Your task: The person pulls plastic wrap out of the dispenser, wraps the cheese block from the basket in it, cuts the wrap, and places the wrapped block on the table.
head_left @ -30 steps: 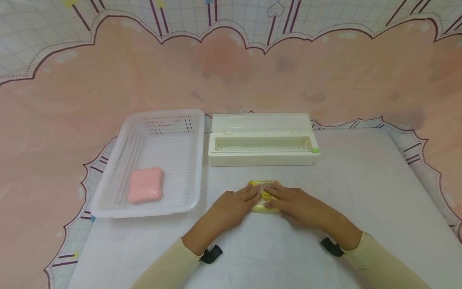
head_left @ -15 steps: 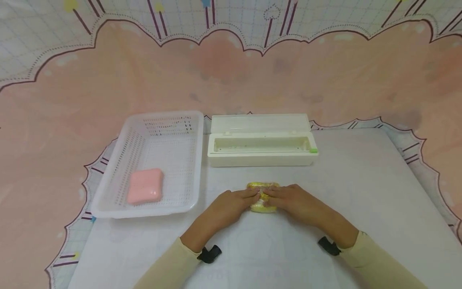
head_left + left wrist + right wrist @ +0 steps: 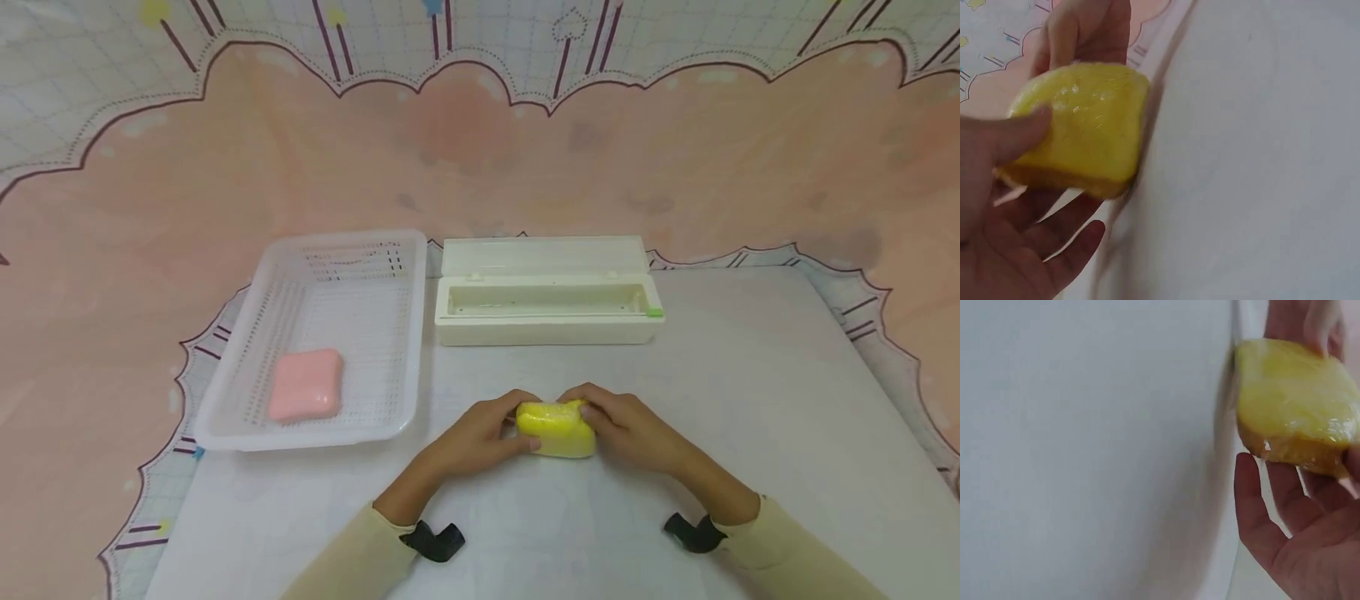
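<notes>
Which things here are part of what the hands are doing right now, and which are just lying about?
In hand:
- yellow wrapped block, held off the table
- left hand, gripping its left side
- right hand, gripping its right side

Lying about:
- white basket
- pink block inside the basket
- open white box

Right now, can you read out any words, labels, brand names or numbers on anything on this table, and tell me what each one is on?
None can be read.
Yellow soap, held between both hands: no print shows through its clear wrap in any view.
Pink soap in the basket: a faint raised mark, too blurred to read.
White box with its lid open: plain, only a small green tab without letters.
</notes>
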Demonstrator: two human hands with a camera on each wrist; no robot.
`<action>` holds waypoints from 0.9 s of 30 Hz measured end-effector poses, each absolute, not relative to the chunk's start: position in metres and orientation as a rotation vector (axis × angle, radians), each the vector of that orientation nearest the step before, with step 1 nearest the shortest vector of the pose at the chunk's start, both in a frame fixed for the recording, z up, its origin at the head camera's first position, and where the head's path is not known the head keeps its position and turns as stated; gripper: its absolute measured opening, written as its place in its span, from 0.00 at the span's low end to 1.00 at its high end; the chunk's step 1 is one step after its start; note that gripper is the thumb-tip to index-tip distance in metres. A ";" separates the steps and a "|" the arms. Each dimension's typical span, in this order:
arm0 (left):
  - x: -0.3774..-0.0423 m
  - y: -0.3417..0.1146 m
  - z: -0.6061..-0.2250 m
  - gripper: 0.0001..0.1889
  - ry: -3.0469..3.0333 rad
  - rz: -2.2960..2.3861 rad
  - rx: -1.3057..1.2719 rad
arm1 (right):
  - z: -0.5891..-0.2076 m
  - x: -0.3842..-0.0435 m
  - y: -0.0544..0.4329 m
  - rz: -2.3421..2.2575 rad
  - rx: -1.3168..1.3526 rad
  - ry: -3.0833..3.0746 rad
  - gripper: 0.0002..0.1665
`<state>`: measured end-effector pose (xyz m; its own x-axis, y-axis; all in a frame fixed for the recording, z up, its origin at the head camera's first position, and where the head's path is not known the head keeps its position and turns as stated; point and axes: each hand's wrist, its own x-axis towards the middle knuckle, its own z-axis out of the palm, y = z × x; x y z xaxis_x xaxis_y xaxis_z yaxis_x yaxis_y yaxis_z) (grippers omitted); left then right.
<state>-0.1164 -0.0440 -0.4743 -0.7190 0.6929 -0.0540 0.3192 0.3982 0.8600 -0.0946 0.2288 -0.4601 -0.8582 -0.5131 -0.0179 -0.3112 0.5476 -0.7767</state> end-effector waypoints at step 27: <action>-0.119 0.057 -0.476 0.27 1.780 1.892 0.027 | -0.457 -0.085 0.275 -1.649 0.242 2.212 0.45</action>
<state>-0.1192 0.0571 -0.4765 -0.8555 0.3900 -0.3405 -0.3637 0.0154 0.9314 -0.0848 0.2749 -0.4568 -0.9168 -0.0817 -0.3909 0.3513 0.3005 -0.8867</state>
